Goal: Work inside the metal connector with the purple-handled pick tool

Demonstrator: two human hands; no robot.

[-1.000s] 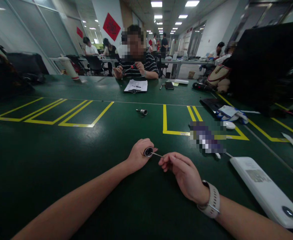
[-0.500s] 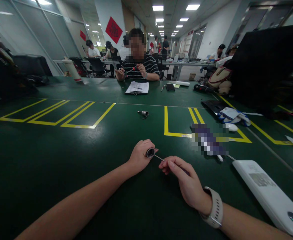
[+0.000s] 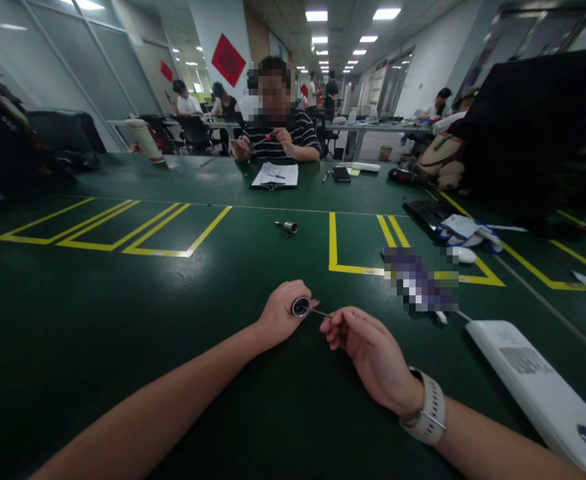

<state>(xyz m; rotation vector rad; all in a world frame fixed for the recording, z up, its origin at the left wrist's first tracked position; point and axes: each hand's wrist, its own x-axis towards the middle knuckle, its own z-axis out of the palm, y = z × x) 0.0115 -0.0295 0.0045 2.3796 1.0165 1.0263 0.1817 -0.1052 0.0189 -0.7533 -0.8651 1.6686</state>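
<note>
Mid-table (image 3: 123, 320), left hand (image 3: 279, 312), one cylinder (image 3: 300, 307), right hand (image 3: 367, 350), one rod (image 3: 321, 312), second cylinder (image 3: 287, 227) beyond

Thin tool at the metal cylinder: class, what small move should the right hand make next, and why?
Probably a slight twist of the thin tool by the right hand: its tip sits at the end face of the metal cylinder, the left hand grips that cylinder, and the right hand pinches the tool's far end.

Head cam, fwd/down, close over left hand (image 3: 279, 313), right hand (image 3: 370, 350)
</note>
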